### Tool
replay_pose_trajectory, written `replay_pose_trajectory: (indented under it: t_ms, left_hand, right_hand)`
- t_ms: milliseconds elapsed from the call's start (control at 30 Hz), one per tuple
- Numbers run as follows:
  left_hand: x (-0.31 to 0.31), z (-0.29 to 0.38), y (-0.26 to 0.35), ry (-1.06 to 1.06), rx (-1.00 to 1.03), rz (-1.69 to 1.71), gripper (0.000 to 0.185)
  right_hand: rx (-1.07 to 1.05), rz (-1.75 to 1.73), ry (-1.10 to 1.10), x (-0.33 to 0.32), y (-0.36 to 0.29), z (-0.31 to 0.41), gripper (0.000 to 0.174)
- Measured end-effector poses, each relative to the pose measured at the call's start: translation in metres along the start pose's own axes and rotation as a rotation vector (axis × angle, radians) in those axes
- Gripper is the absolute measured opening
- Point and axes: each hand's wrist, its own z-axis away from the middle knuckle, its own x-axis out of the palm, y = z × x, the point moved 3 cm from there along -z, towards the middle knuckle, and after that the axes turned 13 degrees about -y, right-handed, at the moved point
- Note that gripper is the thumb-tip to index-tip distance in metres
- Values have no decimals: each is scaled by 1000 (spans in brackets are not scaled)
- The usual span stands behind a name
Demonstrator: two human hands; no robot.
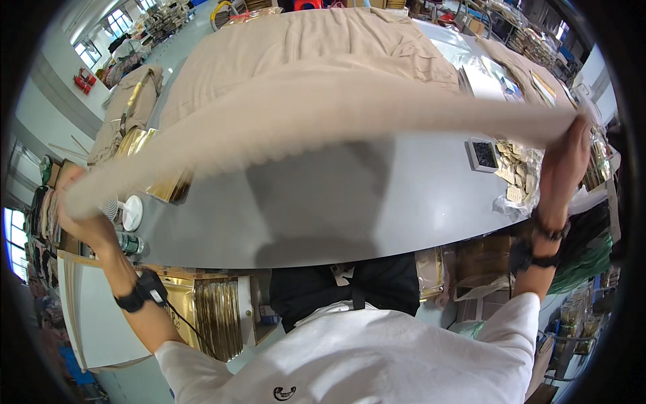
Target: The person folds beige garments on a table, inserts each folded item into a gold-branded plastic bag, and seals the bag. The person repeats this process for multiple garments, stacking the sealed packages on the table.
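Observation:
A beige cloth [313, 113] is stretched between my hands above the grey tabletop [212, 227], blurred by motion. My left hand [83, 217] grips one end at the far left. At the far right, my right hand [568, 156] grips the other end. Farther back, more beige fabric [323, 40] lies spread over the table; where it meets the held cloth is hard to make out. Both wrists wear black bands.
At the right lie a small box of black bits [484, 154] and a heap of beige tags [516, 171] on plastic. A white round stand [132, 213], a plastic bottle [130, 243] and gold packets [169, 187] are at the left. Folded fabric [128, 101] sits behind them.

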Motion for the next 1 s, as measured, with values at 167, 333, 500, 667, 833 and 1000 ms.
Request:
replay_pose_trajectory:
  t_ms: [167,333,500,667,833,1000]
  left_hand:
    - [1,112,-16,-420,-288,80,17]
    - [16,205,-19,-1357,-565,83,27]
    - [47,234,-62,-1394,-896,231,39]
    - [157,196,-134,-936,-1099,334,49]
    - [278,150,-177,-787,-1339,556,34]
    - [336,124,-184,-750,-1192,536,26]
  right_hand:
    - [315,183,-9,-25,52,134,27]
    - [662,566,-645,-14,72,214,27]
    - [882,539,-1202,-9,99,218,32]
    - [665,905,-792,-8,225,135,40]
    - [736,928,-384,9,375,65,49]
    - [882,730,-304,46,410,38,41]
